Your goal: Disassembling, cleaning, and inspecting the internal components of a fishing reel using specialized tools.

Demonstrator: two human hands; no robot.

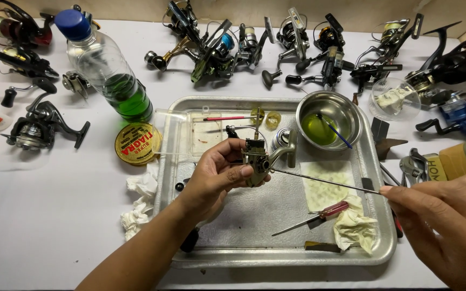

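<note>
Over tray (233, 253): left hand (214, 175) holds reel body (257, 159); right hand (449, 226) pokes rod (324, 182).

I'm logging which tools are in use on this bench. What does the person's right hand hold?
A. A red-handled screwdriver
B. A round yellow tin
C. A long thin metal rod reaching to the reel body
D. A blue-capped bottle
C: the right hand pinches a long thin metal rod whose far tip meets the reel body gripped in the left hand; the red-handled screwdriver lies on the tray.

Green-liquid bottle (115, 75), round tin (137, 143), steel bowl (328, 119), red-handled screwdriver (314, 216)
</note>
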